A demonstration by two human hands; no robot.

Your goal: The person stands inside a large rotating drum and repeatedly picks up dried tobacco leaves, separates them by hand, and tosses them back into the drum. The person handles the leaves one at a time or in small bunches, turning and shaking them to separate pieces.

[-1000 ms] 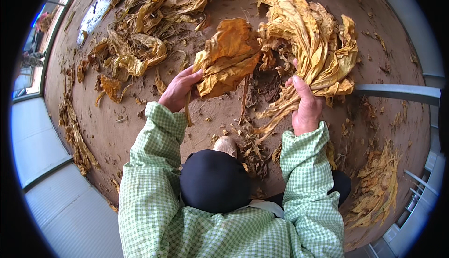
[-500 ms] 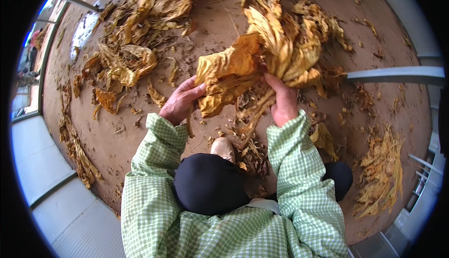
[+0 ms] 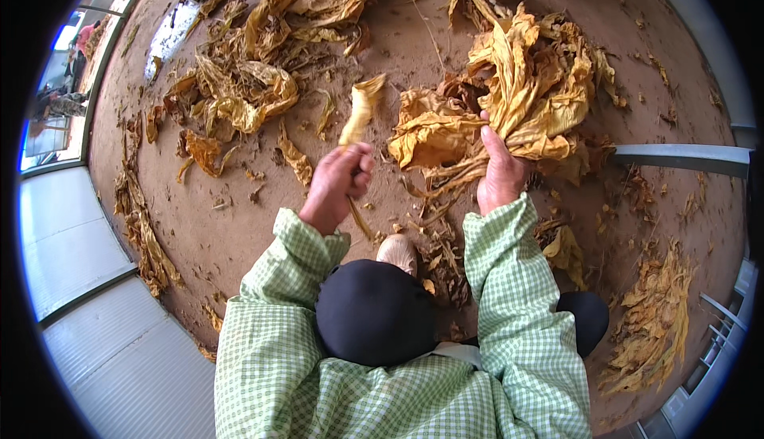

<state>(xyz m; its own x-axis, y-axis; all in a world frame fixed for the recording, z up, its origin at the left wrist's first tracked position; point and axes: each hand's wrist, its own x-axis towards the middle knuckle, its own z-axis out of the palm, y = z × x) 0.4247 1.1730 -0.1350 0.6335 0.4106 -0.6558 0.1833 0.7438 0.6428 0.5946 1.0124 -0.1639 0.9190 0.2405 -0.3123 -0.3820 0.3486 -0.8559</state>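
A narrow dried yellow leaf (image 3: pixel 360 117), its upper part smeared by motion, stands up out of my left hand (image 3: pixel 341 183). My left fingers are wrapped round its stem, whose end hangs below the fist. To the right, my right hand (image 3: pixel 501 170) is closed on the stems of a large bunch of dried leaves (image 3: pixel 535 93), thumb on top. These leaves are crumpled, golden to brown, and fan out away from me. At the left side of the bunch a broad wrinkled leaf (image 3: pixel 430 136) spreads out, apart from my left hand.
Loose dried leaves (image 3: pixel 247 89) lie heaped on the brown floor (image 3: pixel 263 240) at the far left. A flattened leaf pile (image 3: pixel 652 319) lies at the right. A pale metal bar (image 3: pixel 684 158) reaches in from the right, close to the bunch. Grey panels (image 3: pixel 103 280) border the left.
My left hand has let go of the broad leaf, which now lies with the bunch, and holds a narrow leaf farther left. My right hand stays on the bunch. The whole view has shifted slightly.
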